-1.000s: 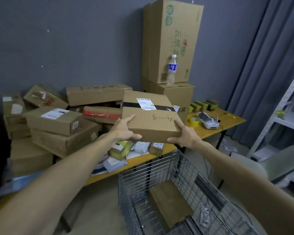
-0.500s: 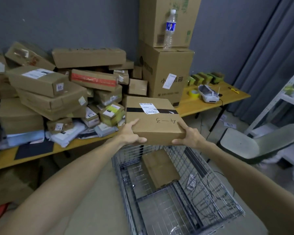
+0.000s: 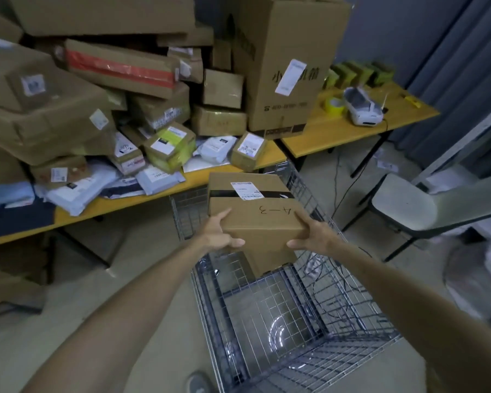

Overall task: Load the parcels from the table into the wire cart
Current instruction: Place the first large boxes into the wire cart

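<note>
Two-handed hold on a brown box [image 3: 255, 211] with a white label, a black tape strip across the top and "A-3" written by hand. The left hand [image 3: 220, 236] is on the near left corner and the right hand [image 3: 309, 236] on the near right corner. Each is clamped on: thumb pressed to the near side face, fingers laid up along the top edge, so the box is squeezed between the two. The box is in the air, off the table [image 3: 119, 199], over the far end of the wire cart [image 3: 352, 282], about level with its top rim. Key relation: both grips sit on the edge nearest the person, so the whole body of the box lies beyond the hands, toward the table. Its longer side looks to run that same way, in line with the cart's length (wide-angle lens, hard to be sure). Neither hand is nearer; the hold is even left to right. Directly below, in the far end of the cart, lies a flat box [image 3: 270, 260], partly hidden by the held one, while the near half of the cart floor is bare mesh. My read is the step is the lowering, so the move is straight down onto that flat box. Risk: the far edge dips or catches the cart's end wall, since the weight hangs ahead of the grip. Lots of parcels [image 3: 97, 109] are heaped on the table, so the task is early. Chair [image 3: 400, 205] to the right of the cart, well apart.
</note>
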